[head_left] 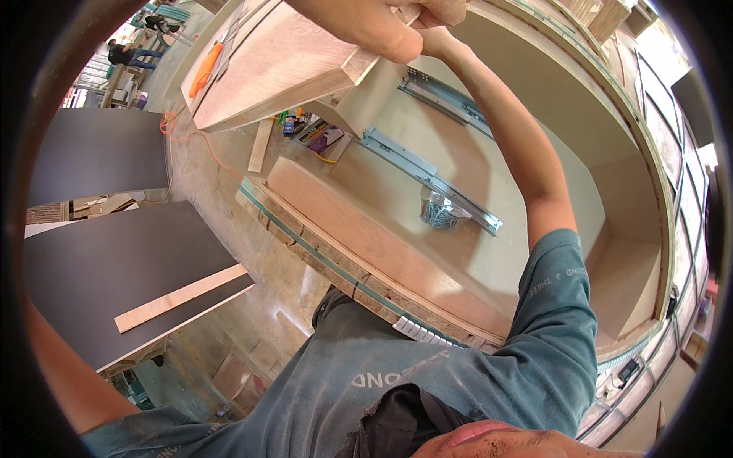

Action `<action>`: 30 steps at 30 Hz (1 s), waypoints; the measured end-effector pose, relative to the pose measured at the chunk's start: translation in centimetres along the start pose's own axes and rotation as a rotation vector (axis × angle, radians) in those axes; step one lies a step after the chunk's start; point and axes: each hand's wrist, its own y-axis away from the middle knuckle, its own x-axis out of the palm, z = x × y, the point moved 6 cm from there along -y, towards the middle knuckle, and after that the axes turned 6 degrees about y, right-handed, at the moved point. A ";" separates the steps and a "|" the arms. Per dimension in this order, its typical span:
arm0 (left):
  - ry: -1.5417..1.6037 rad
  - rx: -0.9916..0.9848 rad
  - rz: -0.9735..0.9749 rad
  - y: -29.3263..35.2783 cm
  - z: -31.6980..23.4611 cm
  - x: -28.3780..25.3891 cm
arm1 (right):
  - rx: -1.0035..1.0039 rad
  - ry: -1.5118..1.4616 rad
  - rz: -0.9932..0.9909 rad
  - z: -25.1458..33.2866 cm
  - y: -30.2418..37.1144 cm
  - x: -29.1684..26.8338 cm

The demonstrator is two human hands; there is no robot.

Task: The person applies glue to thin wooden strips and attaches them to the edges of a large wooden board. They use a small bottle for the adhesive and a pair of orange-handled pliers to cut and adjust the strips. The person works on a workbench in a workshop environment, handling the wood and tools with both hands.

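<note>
My left hand [363, 27] comes in from the top edge, its thumb and fingers closed on the pale edge of a wooden panel [282, 57]. That panel lies tilted across the upper left of the cabinet. Just behind the left hand is my right hand [435, 40], reached by my raised right forearm; its fingers are mostly hidden. An orange-handled tool [206, 69] rests on the panel beside long thin dark strips. Below the hands, inside the open cabinet carcass [397, 252], lie metal drawer slides [431, 179] and a clear bag of screws [443, 212].
Dark boards [99, 259] stand at the left, one bearing a pale wooden strip [179, 298]. An orange cord [202, 137] runs over the concrete floor near small packages [321, 136]. The cabinet's wooden rim [336, 267] passes close to my body. Another person [130, 55] is far off, upper left.
</note>
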 end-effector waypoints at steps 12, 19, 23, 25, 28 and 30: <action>0.064 0.004 0.017 -0.1 -1.2 -1.7 | 0.582 -0.632 0.009 -5.9 2.9 -0.4; 0.023 0.105 -0.083 0.2 -0.6 -0.5 | 0.642 -0.599 0.054 -4.3 3.3 1.0; 0.018 0.116 -0.075 -0.1 -0.6 -0.5 | 0.685 -0.599 0.035 -4.5 3.0 0.7; 0.014 0.081 -0.069 -0.3 -0.5 -0.5 | 0.678 -0.612 -0.029 -4.5 3.0 0.7; 0.022 0.049 -0.061 -0.3 -0.4 -0.5 | 0.582 -0.602 -0.111 -4.3 2.9 0.8; 0.016 0.053 -0.058 -0.4 -0.4 -0.4 | 0.584 -0.577 -0.112 -4.7 3.0 0.8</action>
